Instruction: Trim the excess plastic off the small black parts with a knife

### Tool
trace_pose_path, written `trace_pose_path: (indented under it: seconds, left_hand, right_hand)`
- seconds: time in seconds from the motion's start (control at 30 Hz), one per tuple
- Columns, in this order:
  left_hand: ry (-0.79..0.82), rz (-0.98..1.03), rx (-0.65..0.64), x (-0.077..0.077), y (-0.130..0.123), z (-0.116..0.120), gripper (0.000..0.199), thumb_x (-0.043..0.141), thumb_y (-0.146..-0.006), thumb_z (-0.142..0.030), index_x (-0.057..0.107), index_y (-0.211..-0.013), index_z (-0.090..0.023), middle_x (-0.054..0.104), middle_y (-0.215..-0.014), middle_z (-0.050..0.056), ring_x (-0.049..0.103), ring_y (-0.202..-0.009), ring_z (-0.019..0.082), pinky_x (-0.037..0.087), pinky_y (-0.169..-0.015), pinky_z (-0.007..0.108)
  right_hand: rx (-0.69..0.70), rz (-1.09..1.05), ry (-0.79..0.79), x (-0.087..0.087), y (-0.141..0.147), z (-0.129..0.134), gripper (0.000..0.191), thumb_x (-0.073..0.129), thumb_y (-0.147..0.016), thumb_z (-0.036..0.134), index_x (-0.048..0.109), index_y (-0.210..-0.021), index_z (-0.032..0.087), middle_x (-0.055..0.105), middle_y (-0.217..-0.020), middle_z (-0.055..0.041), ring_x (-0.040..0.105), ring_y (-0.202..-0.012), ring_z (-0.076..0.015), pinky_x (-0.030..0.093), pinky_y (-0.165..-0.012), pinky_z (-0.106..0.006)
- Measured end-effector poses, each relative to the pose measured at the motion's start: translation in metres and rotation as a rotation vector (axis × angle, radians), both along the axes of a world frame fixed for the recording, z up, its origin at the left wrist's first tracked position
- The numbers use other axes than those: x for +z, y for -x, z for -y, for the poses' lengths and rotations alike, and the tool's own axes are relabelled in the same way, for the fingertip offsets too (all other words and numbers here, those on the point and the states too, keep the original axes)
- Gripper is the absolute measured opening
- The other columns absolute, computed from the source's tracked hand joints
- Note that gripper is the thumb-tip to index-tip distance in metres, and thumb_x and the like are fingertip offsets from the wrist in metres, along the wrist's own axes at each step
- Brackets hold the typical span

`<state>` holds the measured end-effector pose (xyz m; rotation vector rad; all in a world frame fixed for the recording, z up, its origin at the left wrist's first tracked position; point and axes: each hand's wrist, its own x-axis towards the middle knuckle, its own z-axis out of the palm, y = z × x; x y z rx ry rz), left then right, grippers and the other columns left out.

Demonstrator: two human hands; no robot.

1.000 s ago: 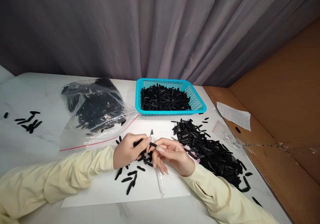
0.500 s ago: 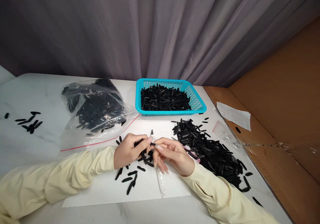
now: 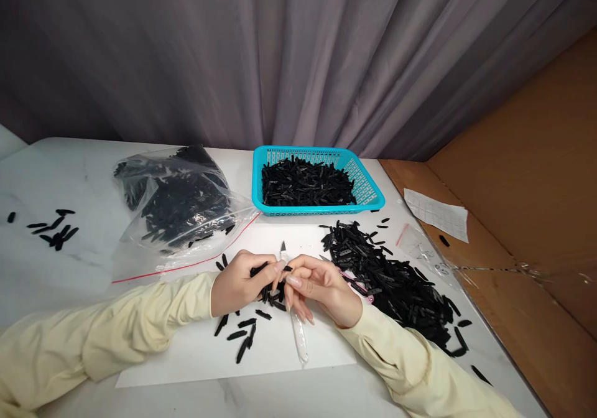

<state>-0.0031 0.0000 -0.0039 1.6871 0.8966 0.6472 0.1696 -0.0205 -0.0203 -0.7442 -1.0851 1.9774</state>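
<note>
My left hand (image 3: pixel 242 282) is closed around several small black strips (image 3: pixel 260 270) above a white sheet (image 3: pixel 186 359). Its thumb and fingertips meet those of my right hand (image 3: pixel 321 286), which pinches the end of one black strip (image 3: pixel 286 269). A craft knife (image 3: pixel 299 337) with a pale handle lies on the sheet beneath my hands, its blade pointing away. More loose black strips (image 3: pixel 242 348) are scattered on the sheet below my left hand. Beside my right hand spreads a large pile of black strips (image 3: pixel 396 287), with a pink-handled tool (image 3: pixel 359 286) partly under it.
A blue basket (image 3: pixel 317 209) of black strips stands at the back. Left of it lies a clear zip bag (image 3: pixel 181 203) full of strips. A few strips (image 3: pixel 58 237) rest far left. At the right are a small clear bag (image 3: pixel 426 256), a paper slip (image 3: pixel 438 214) and cardboard (image 3: pixel 527 175).
My right fingertips have shifted slightly on the small strip between my hands, which now sits at a different angle. Everything else is nearly unchanged.
</note>
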Motion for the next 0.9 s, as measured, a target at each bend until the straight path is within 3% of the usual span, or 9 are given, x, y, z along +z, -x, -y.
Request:
trace_pose_path:
  seconds: [0.47, 0.9]
  left_hand:
    - [-0.198, -0.062, -0.050, -0.0002, 0.0009, 0.0033, 0.036, 0.038, -0.087, -0.026, 0.047, -0.054, -0.015, 0.039, -0.043, -0.006, 0.033, -0.040, 0.005, 0.031, -0.046, 0.017]
    - [0.013, 0.017, -0.054, 0.0010, 0.0006, 0.0014, 0.040, 0.034, -0.089, -0.033, 0.046, -0.055, -0.015, 0.038, -0.041, -0.005, 0.034, -0.035, 0.006, 0.029, -0.038, 0.018]
  right_hand:
    - [0.020, -0.008, 0.021, 0.0012, -0.0006, -0.0005, 0.024, 0.064, -0.077, 0.035, 0.051, -0.077, 0.014, 0.063, -0.055, -0.0006, 0.051, -0.036, -0.0074, 0.037, -0.030, -0.014]
    - [0.001, -0.017, -0.014, 0.0014, -0.0005, -0.0004, 0.021, 0.062, -0.079, 0.030, 0.049, -0.075, 0.014, 0.063, -0.054, -0.0001, 0.050, -0.034, -0.0069, 0.036, -0.030, -0.014]
